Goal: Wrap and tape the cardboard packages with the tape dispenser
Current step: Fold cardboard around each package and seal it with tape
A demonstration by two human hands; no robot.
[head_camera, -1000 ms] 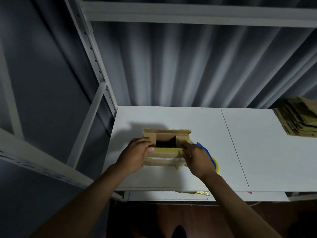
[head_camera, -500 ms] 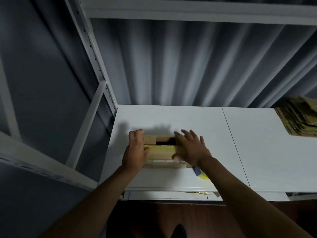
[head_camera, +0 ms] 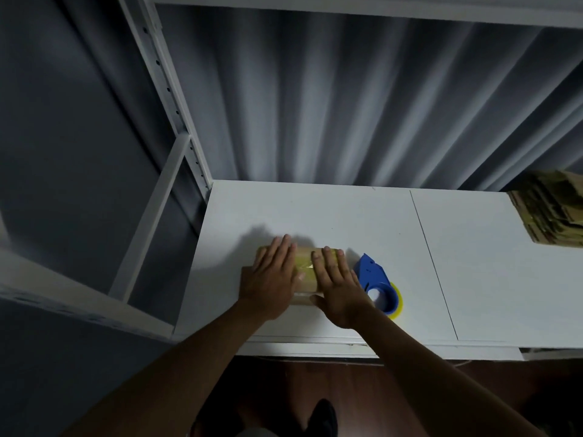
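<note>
I see left hand (head_camera: 271,279) and right hand (head_camera: 339,287) flat, fingers straight, pressing the brown taped cardboard package (head_camera: 304,272) mid-frame (gripping nothing). Risk: flaps spring open once pressure lifts; blue tape dispenser (head_camera: 377,283) lies unused just right.

Dim, soft focus, wide-angle edge warping.

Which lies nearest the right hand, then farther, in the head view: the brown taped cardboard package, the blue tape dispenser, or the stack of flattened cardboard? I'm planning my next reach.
1. Brown taped cardboard package: under the right hand.
2. Blue tape dispenser: just right of it.
3. Stack of flattened cardboard: far right edge.
</note>
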